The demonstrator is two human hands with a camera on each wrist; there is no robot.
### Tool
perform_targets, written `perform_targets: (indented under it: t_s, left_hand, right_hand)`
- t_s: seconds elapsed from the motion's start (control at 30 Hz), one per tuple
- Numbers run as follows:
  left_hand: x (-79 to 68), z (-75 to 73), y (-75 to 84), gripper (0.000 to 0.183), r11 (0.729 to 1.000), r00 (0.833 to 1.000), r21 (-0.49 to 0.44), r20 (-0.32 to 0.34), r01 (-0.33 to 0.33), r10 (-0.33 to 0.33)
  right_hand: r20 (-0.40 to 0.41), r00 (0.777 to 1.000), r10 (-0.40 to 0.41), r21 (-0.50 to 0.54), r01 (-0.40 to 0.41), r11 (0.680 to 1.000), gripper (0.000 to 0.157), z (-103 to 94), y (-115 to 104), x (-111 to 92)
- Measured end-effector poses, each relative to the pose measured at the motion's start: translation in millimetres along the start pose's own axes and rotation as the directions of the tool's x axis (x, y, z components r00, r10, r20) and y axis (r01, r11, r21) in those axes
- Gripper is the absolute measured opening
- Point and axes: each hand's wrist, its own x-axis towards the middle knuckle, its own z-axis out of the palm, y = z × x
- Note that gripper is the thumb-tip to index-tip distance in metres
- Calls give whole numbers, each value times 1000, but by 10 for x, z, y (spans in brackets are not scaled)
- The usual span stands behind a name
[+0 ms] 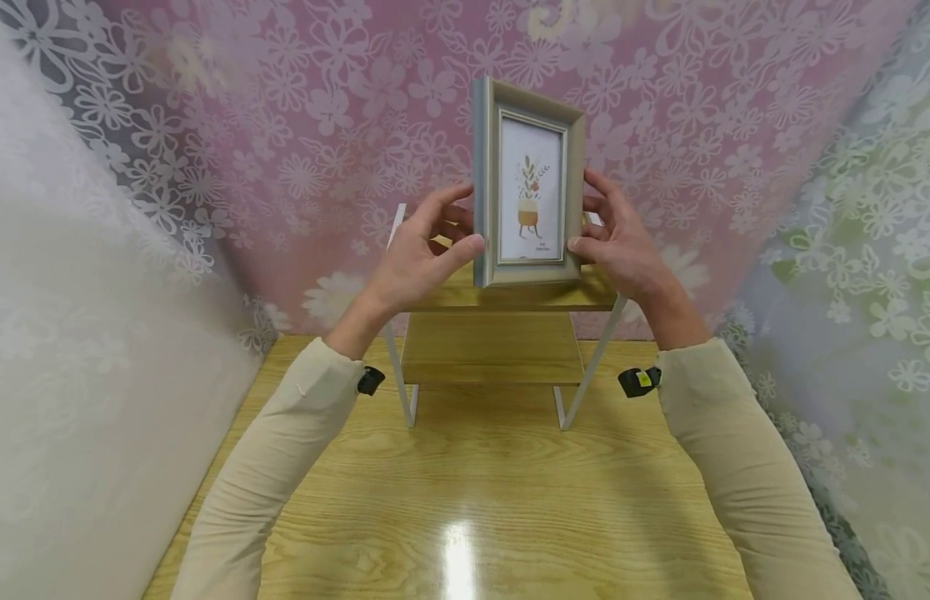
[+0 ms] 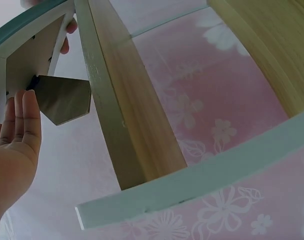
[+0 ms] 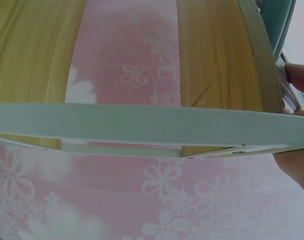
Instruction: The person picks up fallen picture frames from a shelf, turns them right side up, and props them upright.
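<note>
Both hands hold a picture frame upright over the top of a small wooden shelf table. The frame has a wide grey-beige moulding and a plant drawing inside. At its left side is the left hand, thumb by the lower edge, fingers at the side and back. The right hand pinches the right side, thumb at the front, fingers behind. From the left wrist view, the frame's back shows, with a flap-like stand jutting out. The right wrist view catches only the frame's edge.
The table has white metal legs and a lower wooden shelf. It stands on a wood-patterned floor against a pink flowered wall. Pale flowered walls rise at left and right.
</note>
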Motion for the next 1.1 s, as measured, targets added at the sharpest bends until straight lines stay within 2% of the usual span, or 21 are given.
perform_targets:
  t_s: [0.1,0.27,0.5,0.63,0.7,0.93,1.1]
  left_hand:
    - [33,22,-84,60,1000,1000,-18,0,-24,24]
    - [67,38,-270,67,1000,1000,5,-18,-22,22]
    - [67,3,-317,67,997,999,75,-31,-12,14]
    - [49,-25,-333,68,995,999,95,-27,23,-21]
    - [33,-33,-321,68,995,999,91,-24,41,-39]
    - [-30,-62,-79,66,993,996,83,-8,89,-89]
    - [-42,-85,-77,64,991,996,95,-9,90,-90]
  right_hand:
    - [-8,1000,-1,8,1,1000,80,0,-3,-1]
    - [-20,1000,-9,23,10,1000,81,8,-3,-4]
    - [-49,998,-27,29,29,999,81,18,-2,-13]
    - [-57,997,-51,22,52,998,80,16,16,-13]
    - [-58,996,-64,5,65,998,80,13,26,-14]
    - [-65,993,-98,-25,97,995,80,21,36,-19]
    - [-78,990,-121,-51,118,992,78,35,31,-29]
